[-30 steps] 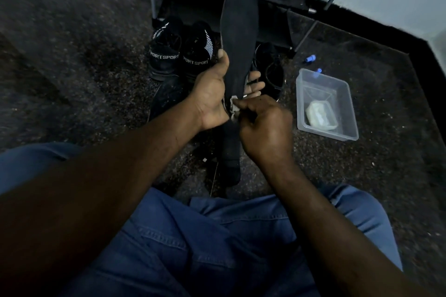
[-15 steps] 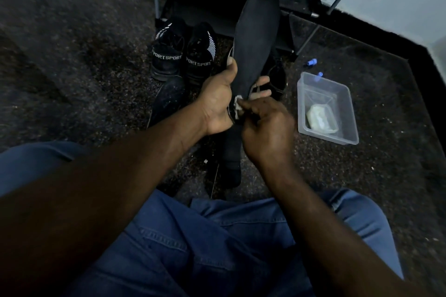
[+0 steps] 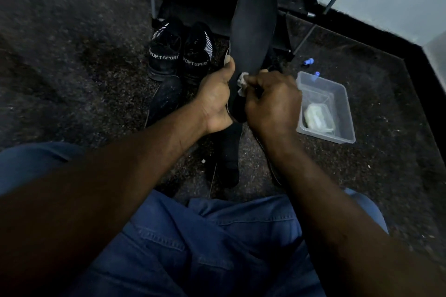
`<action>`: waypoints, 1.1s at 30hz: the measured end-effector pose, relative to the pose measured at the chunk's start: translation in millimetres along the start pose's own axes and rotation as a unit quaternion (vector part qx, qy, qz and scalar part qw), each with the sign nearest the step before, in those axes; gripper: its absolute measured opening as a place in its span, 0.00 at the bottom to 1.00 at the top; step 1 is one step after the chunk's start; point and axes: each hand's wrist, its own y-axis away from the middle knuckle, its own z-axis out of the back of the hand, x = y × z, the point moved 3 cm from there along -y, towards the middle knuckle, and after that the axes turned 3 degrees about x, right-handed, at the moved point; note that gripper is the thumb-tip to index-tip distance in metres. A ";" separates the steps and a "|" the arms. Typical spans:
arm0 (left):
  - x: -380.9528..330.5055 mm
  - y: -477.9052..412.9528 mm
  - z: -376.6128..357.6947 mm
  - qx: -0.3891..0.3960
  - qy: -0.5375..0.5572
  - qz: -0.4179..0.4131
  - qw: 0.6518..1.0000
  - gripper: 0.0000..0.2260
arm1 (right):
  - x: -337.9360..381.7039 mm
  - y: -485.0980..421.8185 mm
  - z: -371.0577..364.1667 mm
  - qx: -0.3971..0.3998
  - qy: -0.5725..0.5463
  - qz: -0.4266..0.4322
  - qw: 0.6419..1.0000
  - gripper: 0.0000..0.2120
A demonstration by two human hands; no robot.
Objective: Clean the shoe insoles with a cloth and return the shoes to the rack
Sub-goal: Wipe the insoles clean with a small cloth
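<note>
The left hand [image 3: 216,100] grips the black insole [image 3: 253,24] near its heel end at the centre of the frame, thumb laid along the insole's left edge and fingers wrapped behind it. The insole stands nearly on end, its long axis running from the hands up toward the upper centre of the frame, with the toe leaning slightly right. The right hand [image 3: 274,101], fingers curled, pinches a small pale cloth [image 3: 242,82] against the insole's face, just beside the left thumb. Almost all of the insole's length lies up the frame from the cloth, so a wiping stroke would probably travel along that axis, away from the body, while the left hand steadies the heel. A pair of black shoes [image 3: 179,52] sits on the floor left of the insole, in front of the rack [image 3: 202,0]. A clear plastic tub [image 3: 347,108] rests on the floor at right.
</note>
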 end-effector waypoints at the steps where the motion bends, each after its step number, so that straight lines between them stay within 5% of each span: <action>1: -1.9 0.0 1.0 -0.002 0.005 -0.004 1.000 0.33 | 2.0 6.4 -2.6 0.009 -0.009 0.006 1.000 0.15; 10: -14.1 2.7 0.8 -0.015 0.039 -0.070 0.997 0.30 | 11.9 53.7 -8.3 0.001 -0.116 -0.012 0.993 0.11; 21: -0.3 2.2 -0.1 -0.025 0.020 -0.019 0.999 0.28 | -0.7 -10.6 7.2 -0.022 0.051 -0.018 0.998 0.12; 33: -16.0 -1.1 12.2 -0.052 0.038 -0.068 0.996 0.26 | 18.2 54.1 -22.5 0.012 -0.169 -0.091 0.981 0.12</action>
